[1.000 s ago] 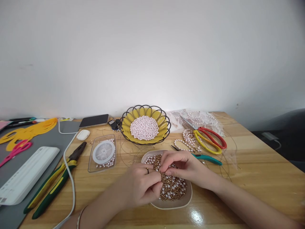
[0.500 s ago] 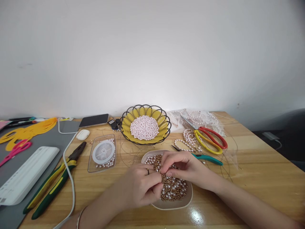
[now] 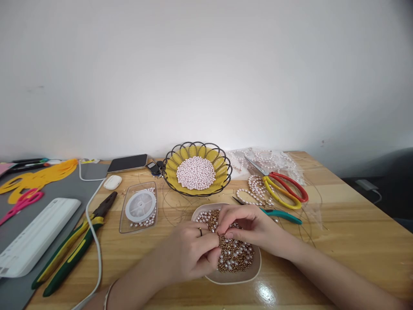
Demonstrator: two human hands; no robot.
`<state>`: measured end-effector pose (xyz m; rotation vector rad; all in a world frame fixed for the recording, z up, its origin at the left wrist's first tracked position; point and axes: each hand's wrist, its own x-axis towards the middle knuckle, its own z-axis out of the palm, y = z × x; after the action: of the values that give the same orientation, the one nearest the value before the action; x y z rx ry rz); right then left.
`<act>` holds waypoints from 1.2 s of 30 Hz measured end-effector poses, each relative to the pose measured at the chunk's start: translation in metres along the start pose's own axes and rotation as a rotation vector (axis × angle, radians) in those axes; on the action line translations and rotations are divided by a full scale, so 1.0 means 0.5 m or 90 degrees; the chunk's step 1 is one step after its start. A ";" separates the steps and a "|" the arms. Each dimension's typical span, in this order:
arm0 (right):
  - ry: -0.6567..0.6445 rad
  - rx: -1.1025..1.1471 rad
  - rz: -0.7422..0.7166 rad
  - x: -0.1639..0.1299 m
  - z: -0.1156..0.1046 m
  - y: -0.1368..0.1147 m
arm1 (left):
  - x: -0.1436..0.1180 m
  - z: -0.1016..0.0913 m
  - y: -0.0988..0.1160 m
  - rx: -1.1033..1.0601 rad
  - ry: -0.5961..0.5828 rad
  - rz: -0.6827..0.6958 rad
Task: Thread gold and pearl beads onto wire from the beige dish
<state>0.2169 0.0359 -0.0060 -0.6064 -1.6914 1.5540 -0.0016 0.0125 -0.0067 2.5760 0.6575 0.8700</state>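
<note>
A pale shallow dish near the table's front edge holds a heap of gold and pearl beads. Both of my hands hover over it, fingertips pinched together at one spot. My left hand, with a ring on one finger, is curled at the dish's left side. My right hand reaches in from the right, its fingers closed on something too small to make out. Behind the dish stands a yellow wire basket filled with pale pink pearls.
Red-and-yellow scissors, teal-handled pliers and pearl strands lie at the right. A clear box with a thread spool, green-yellow pliers, a white cable, a phone and a white tray lie left.
</note>
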 end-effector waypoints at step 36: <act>0.040 -0.009 -0.041 -0.010 0.009 0.022 | 0.004 -0.009 0.001 -0.010 0.035 -0.062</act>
<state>0.2149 0.0307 -0.0178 -0.5954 -1.6604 1.4639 -0.0031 0.0141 -0.0022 2.4915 0.7817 0.9135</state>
